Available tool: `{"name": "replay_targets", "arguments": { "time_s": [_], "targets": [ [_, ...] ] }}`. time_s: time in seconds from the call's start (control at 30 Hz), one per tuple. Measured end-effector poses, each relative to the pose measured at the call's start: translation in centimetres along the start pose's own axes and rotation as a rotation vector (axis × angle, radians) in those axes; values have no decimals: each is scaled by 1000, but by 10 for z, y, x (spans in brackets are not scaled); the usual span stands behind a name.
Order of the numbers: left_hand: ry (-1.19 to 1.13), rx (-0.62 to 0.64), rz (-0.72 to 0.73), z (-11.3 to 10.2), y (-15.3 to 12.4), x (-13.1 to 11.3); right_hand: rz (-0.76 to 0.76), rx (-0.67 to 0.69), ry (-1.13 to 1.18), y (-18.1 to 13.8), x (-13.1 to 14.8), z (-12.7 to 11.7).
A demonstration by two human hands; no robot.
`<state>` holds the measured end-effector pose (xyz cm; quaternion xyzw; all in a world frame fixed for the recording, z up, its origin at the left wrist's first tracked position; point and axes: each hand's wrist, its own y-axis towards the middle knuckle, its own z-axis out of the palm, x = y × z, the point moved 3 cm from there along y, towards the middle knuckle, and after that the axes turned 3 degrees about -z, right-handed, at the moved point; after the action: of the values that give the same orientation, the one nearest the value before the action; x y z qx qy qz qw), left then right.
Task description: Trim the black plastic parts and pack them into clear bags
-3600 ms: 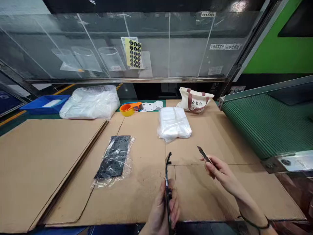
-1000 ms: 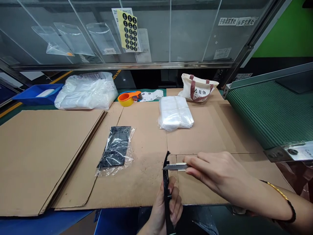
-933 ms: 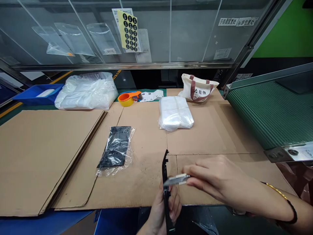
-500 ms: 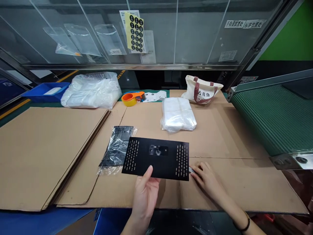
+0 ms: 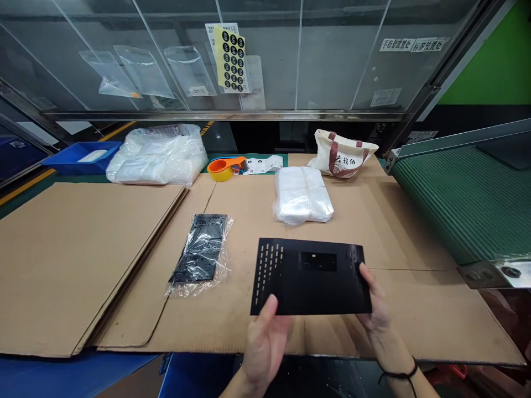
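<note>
On the cardboard sheets point(image 5: 232, 326): we see a black slotted panel point(image 5: 309, 282) held up flat, over the middle of the sheet.
Left hand point(image 5: 265, 342): narrow grip on the panel's lower edge, near the slotted end.
Right hand point(image 5: 375, 315): fingers and thumb pinching the panel's right edge.
Beside the panel: a clear bag point(image 5: 201, 254) with a black part inside, to the left; a bagged white stack point(image 5: 302, 196) beyond.
Far edge: orange tape dispenser point(image 5: 226, 168), canvas tote bag point(image 5: 342, 160), big plastic bag point(image 5: 157, 157), blue tray point(image 5: 81, 152).
Right side: green conveyor belt point(image 5: 456, 204).
</note>
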<state>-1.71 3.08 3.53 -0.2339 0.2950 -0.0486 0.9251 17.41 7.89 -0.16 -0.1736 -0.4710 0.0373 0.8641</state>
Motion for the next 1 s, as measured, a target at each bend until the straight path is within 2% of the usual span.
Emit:
{"name": "replay_targets", "arguments": {
  "time_s": [0.1, 0.13, 0.27, 0.4, 0.57, 0.67, 0.83, 1.0],
  "targets": [
    [76, -48, 170, -8, 7, -22, -23, 0, 13, 3, 10, -9],
    [121, -47, 174, -9, 9, -28, -6, 20, 12, 3, 13, -10],
    [206, 43, 40, -4, 14, -39, 127, 63, 83, -1, 20, -9],
    [120, 84, 10, 4, 13, -40, 150, 29, 164, -7, 25, -3],
    [54, 125, -29, 10, 14, -37, 180, 133, 213, -10, 26, 8],
    [65, 103, -30, 11, 17, -35, 155, 162, 207, -10, 26, 10],
    [104, 83, -45, 11, 20, -28, 72, 127, 159, -9, 27, 7],
    [120, 88, -54, 7, 23, -25, 61, 99, 100, -13, 30, 11]
  ]
}}
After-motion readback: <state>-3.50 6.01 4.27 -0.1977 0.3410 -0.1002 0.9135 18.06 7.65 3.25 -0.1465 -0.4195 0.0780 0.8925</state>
